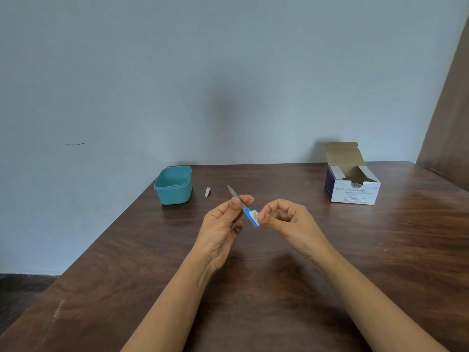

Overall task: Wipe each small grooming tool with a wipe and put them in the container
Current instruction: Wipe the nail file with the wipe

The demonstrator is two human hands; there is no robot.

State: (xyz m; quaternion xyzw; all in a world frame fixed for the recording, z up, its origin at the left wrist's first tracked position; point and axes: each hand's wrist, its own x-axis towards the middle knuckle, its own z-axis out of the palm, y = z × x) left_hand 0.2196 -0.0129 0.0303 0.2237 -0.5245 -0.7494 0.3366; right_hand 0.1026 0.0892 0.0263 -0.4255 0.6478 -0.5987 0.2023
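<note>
My left hand (223,224) pinches a nail file (232,191) by the middle of its metal blade, tip pointing up and away, blue handle toward my right. My right hand (284,219) pinches a small white wipe (254,215) folded round the file's blue handle. Both hands hover above the middle of the table. A teal container (173,185) stands open at the table's far left corner. A small metal nail clipper (207,192) lies on the table just right of the container.
An open box of alcohol swabs (354,189) stands at the far right of the brown wooden table (279,288). A blue-grey wall runs behind the table; the table's left edge drops to a dark floor.
</note>
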